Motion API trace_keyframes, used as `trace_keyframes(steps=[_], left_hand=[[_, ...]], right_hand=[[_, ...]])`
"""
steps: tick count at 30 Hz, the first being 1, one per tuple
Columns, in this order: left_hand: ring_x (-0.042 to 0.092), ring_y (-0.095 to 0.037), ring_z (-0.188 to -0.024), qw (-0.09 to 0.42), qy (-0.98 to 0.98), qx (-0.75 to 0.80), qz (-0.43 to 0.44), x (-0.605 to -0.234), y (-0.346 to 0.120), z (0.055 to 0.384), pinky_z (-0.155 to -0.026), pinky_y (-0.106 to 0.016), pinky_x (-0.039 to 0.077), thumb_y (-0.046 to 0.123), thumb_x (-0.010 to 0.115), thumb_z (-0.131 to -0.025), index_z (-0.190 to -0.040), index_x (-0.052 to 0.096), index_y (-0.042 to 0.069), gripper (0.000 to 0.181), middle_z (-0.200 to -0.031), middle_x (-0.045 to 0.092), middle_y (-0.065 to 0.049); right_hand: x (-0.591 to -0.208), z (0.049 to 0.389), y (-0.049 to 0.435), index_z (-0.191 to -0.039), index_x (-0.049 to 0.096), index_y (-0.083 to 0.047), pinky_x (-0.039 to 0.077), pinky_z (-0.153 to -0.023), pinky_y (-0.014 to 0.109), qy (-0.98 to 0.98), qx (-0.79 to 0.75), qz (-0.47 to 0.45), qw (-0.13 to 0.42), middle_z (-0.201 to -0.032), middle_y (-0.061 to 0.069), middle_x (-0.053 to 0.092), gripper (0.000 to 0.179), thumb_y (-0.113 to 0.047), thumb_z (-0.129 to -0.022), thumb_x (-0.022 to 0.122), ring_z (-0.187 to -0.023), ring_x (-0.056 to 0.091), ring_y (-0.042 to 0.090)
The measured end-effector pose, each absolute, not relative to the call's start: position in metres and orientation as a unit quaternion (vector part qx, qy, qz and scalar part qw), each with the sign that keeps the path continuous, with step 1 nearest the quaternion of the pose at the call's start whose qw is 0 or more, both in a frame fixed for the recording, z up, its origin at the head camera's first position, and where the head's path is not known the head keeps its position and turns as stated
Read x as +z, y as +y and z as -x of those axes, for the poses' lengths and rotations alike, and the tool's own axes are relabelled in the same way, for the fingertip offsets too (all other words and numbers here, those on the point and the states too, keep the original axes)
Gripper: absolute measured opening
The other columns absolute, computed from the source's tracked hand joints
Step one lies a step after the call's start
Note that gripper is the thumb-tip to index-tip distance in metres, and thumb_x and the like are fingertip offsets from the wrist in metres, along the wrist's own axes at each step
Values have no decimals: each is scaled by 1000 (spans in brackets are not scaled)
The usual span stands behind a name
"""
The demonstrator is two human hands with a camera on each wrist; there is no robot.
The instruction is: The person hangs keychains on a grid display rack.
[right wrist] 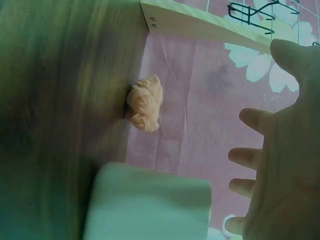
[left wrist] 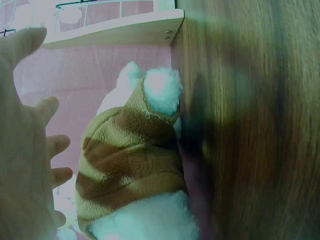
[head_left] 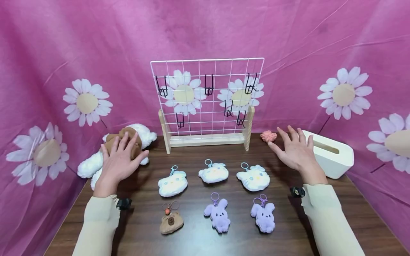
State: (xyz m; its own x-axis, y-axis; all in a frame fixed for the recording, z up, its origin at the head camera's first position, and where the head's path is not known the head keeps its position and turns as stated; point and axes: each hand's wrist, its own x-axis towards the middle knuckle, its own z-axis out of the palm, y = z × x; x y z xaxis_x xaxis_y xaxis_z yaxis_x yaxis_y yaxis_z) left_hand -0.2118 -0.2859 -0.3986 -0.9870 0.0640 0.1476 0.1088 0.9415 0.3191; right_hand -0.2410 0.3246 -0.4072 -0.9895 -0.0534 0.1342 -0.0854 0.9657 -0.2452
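Note:
My left hand (head_left: 120,161) hovers with spread fingers above a white plush toy in brown clothing (left wrist: 135,160), holding nothing. On the other side my right hand (head_left: 296,151) is likewise spread, between a pink flower-like ornament (right wrist: 146,102) and a white tissue box (head_left: 333,156). Between the hands lie three white cat-head plush keychains, at left (head_left: 173,185), middle (head_left: 214,174) and right (head_left: 254,178). Nearer me are a brown bear-like keychain (head_left: 171,224) and two purple rabbit keychains, one in the middle (head_left: 219,217), one at right (head_left: 264,217).
A white wire grid rack (head_left: 206,106) on a wooden stand (head_left: 206,140) stands at the back of the dark wooden table (head_left: 144,241). Several black hooks (head_left: 209,85) hang on its wires. Behind it falls a pink curtain (head_left: 205,28) with daisies.

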Motion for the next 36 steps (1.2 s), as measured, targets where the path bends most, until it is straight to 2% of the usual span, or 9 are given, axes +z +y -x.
trace_keyframes(steps=[4, 9, 12, 16, 20, 24, 32, 34, 36], left_hand=[[6, -58, -171, 103, -977, -177, 52, -399, -283, 214, -131, -93, -16, 69, 46, -113, -181, 19, 22, 87, -187, 16, -26], [17, -58, -169, 133, -966, -202, 92, -407, -270, 224, -137, -89, -2, 53, 57, -114, -178, 28, 16, 80, -182, 26, -30], [28, -56, -165, 148, -952, -235, 130, -415, -262, 232, -139, -83, 17, 45, 64, -113, -175, 37, 12, 75, -177, 34, -30], [46, -49, -154, 175, -929, -291, 148, -433, -259, 248, -128, -75, 43, 48, 66, -112, -166, 52, 12, 67, -166, 50, -24], [65, -38, -135, 193, -910, -335, 148, -453, -259, 272, -117, -60, 57, 53, 67, -111, -153, 66, 11, 59, -147, 67, -17], [74, -32, -121, 192, -901, -367, 132, -457, -254, 287, -109, -47, 66, 49, 70, -110, -144, 72, 11, 51, -135, 74, -14], [75, -46, -123, 179, -876, -443, 66, -435, -231, 282, -111, -58, 67, 20, 71, -111, -146, 68, -4, 43, -139, 72, -28], [75, -46, -125, 173, -871, -456, 55, -435, -230, 285, -114, -54, 66, 16, 71, -111, -147, 68, -4, 42, -142, 72, -28], [74, -43, -127, 164, -866, -471, 46, -436, -230, 288, -113, -42, 67, 16, 71, -112, -149, 67, -2, 42, -144, 73, -26]], right_hand=[[-412, 237, 318, -175, 34, -12, -2, -131, 94, -988, 125, -48, 82, -179, 36, 22, 88, -72, -112, 43, -164, 12, 66], [-415, 225, 308, -167, 47, -10, 4, -131, 94, -979, 154, -61, 120, -176, 34, 31, 78, -62, -111, 58, -163, 17, 63], [-413, 216, 307, -163, 52, -9, 17, -127, 91, -973, 178, -60, 135, -171, 33, 39, 72, -55, -109, 65, -159, 24, 63], [-410, 201, 310, -155, 60, -5, 36, -112, 82, -964, 211, -67, 148, -160, 33, 51, 62, -45, -108, 71, -148, 38, 61], [-412, 181, 315, -149, 64, -1, 44, -108, 77, -956, 244, -77, 146, -148, 35, 60, 54, -36, -109, 73, -137, 51, 58], [-423, 161, 316, -145, 66, 1, 52, -107, 74, -954, 266, -75, 115, -142, 35, 65, 49, -32, -110, 74, -133, 59, 55], [-442, 131, 301, -125, 80, -12, 65, -91, 50, -958, 269, -66, 75, -124, 14, 80, 29, -33, -106, 80, -111, 76, 35], [-444, 127, 296, -118, 83, -17, 65, -90, 46, -958, 271, -68, 71, -119, 7, 82, 21, -32, -104, 83, -111, 76, 31], [-446, 122, 291, -113, 85, -21, 66, -93, 43, -957, 273, -70, 64, -115, 1, 83, 16, -33, -102, 85, -113, 76, 27]])
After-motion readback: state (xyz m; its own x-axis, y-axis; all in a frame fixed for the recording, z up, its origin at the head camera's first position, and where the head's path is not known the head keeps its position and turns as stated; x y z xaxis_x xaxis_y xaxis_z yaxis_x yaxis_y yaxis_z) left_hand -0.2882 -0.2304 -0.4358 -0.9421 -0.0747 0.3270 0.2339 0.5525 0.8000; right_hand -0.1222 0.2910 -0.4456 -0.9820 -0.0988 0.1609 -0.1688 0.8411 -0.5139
